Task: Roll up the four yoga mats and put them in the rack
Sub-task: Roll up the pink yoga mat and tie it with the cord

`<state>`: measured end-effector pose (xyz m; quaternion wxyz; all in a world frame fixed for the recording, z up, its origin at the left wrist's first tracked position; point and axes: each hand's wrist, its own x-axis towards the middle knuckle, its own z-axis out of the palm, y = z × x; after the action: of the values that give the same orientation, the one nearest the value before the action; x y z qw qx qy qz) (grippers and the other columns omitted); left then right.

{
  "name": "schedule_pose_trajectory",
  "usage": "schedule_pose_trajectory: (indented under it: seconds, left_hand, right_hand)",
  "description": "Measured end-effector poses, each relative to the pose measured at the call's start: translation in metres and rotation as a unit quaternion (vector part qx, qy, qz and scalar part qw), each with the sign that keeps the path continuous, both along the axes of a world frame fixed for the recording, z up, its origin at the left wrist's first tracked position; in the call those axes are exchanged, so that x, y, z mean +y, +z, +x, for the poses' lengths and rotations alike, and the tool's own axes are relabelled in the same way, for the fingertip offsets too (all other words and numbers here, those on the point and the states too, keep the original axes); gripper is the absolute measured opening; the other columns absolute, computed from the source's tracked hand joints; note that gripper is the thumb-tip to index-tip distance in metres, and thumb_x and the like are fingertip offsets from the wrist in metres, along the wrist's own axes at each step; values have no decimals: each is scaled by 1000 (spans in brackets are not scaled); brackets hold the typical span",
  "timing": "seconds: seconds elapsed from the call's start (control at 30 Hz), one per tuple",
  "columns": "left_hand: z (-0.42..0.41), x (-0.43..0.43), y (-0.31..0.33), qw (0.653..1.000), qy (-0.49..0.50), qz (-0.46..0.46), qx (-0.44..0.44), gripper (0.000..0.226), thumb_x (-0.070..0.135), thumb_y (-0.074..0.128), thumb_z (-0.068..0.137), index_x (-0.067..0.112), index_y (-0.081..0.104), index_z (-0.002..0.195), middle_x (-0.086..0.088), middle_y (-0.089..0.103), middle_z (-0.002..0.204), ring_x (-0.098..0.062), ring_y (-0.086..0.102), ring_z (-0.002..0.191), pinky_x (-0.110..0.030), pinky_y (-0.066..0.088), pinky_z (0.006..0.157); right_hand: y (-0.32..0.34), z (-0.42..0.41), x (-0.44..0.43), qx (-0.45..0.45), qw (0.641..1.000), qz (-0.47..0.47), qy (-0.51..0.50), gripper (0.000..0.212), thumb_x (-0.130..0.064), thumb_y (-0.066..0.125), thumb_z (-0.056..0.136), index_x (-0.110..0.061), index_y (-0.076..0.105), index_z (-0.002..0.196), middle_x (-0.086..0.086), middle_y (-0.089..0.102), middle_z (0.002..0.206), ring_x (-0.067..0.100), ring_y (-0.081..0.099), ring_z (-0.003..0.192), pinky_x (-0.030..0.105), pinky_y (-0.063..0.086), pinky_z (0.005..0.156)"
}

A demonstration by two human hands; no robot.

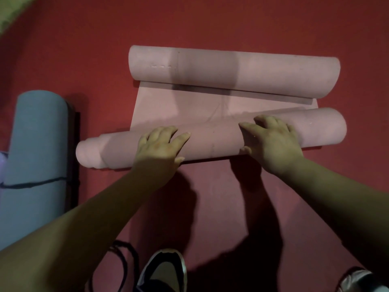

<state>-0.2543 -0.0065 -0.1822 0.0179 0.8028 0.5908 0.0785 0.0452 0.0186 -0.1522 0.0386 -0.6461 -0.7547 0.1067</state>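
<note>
My pink mat (189, 106) lies on the red floor (210, 28), rolled from both ends. There is a fat roll at the far end and an uneven, telescoped one nearest me, with a short flat stretch between. Left of it, a grey-blue mat (35, 144) lies fully rolled with a dark strap (31, 184) round it.

The room was dim, and everything took a warm, reddish cast. Light fell from above, so my arms threw heavy, dark shadows on the floor (210, 28) on my side of the pink mat (179, 106), and a fainter band of shade crossed its far roll. My left hand (162, 148) and right hand (271, 144) on the mat looked soft, without fine detail. Left of it, the blue mat (35, 144) bowed with the wide lens and blurred towards the edge.
</note>
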Motion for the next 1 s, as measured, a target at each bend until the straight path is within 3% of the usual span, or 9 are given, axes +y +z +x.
schedule_pose_trajectory:
  seconds: [0.17,0.43,0.67,0.9,1.0]
  left_hand:
    - [1,-9,-6,999,-1,29,21,82,34,89,61,26,59,137,-9,57,137,-35,55,121,-50,42,97]
    - [-1,9,7,999,16,-45,-4,75,33,83,75,34,53,143,-4,53,144,-30,46,130,-48,37,102]
    - [3,3,1,1000,8,-9,15,86,32,92,60,28,59,139,-10,57,138,-36,54,122,-50,43,95]
    - [-3,26,12,998,10,-62,13,75,38,76,83,40,43,150,0,46,151,-28,41,136,-47,34,106]
    - [-1,28,15,997,16,-76,11,76,38,75,84,38,41,152,-1,42,154,-28,37,139,-47,32,108]
  right_hand:
    - [1,0,6,-1,1000,1,5,69,-50,81,74,-37,58,137,8,52,141,34,44,132,55,37,105]
    - [-10,6,10,23,999,33,13,65,-40,86,69,-31,64,130,10,58,132,38,52,122,59,42,102]
    - [-6,6,22,21,999,13,23,68,-47,82,73,-34,60,136,7,55,139,35,48,128,57,38,107]
    - [-16,6,15,16,998,56,21,70,-42,85,67,-31,61,133,12,56,133,38,51,124,61,41,101]
    - [-18,5,21,25,998,55,7,68,-40,85,70,-34,61,133,10,56,134,36,50,125,59,40,103]
